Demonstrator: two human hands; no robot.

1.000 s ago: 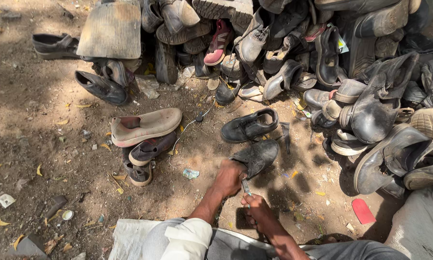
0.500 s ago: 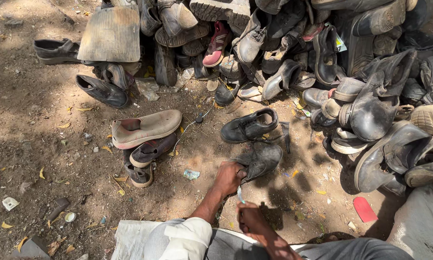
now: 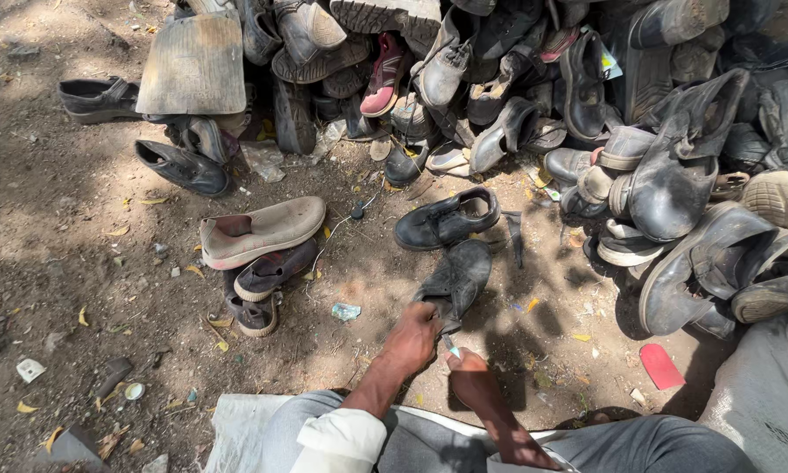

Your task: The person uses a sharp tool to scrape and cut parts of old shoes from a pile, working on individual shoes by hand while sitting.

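many worn shoes (image 3: pixel 587 105) around hands (image 3: pixel 438 350)

Head view over bare dirt ground (image 3: pixel 70 263). Left hand (image 3: pixel 411 337) grips the near end of a flat black shoe sole (image 3: pixel 458 278); right hand (image 3: pixel 466 375), just beside it, holds a small blade (image 3: pixel 451 346) against that sole. Just beyond the sole lies a black lace-up shoe (image 3: pixel 446 219). To the left, a tan slip-on shoe (image 3: pixel 263 229) rests on darker footwear. A heap of worn shoes (image 3: pixel 639 131) fills the far and right side. A red scrap (image 3: pixel 661 366) lies near right
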